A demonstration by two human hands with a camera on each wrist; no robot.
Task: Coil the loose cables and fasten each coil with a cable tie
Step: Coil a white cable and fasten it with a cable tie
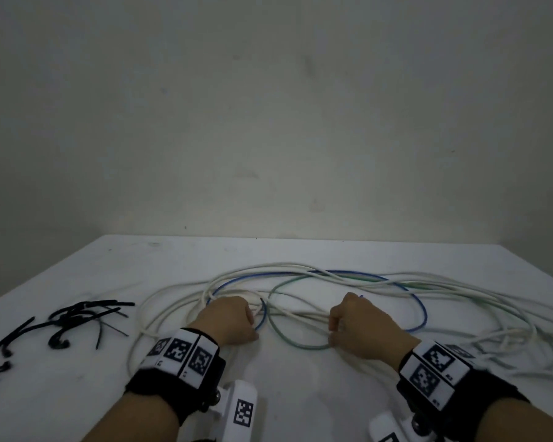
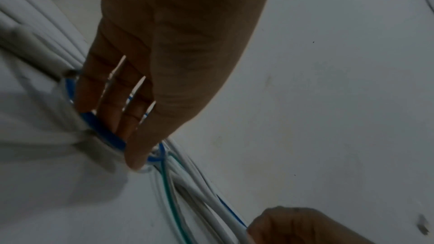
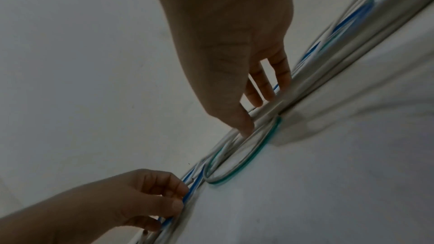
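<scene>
White cables (image 1: 173,291), a blue cable (image 1: 423,311) and a green cable (image 1: 300,346) lie tangled in loose loops across the middle and right of the white table (image 1: 300,400). My left hand (image 1: 249,323) grips the blue cable (image 2: 105,131) together with white strands; in the right wrist view its thumb and fingers pinch the blue line. A little to its right, my right hand (image 1: 332,330) curls over a bundle of white cables (image 3: 312,88), thumb down beside the green loop (image 3: 258,151). What lies inside either palm is hidden.
Several black cable ties (image 1: 77,317) lie scattered at the table's left edge. More white cable loops (image 1: 508,330) spread toward the right edge. A plain wall (image 1: 268,122) rises behind the table's far edge.
</scene>
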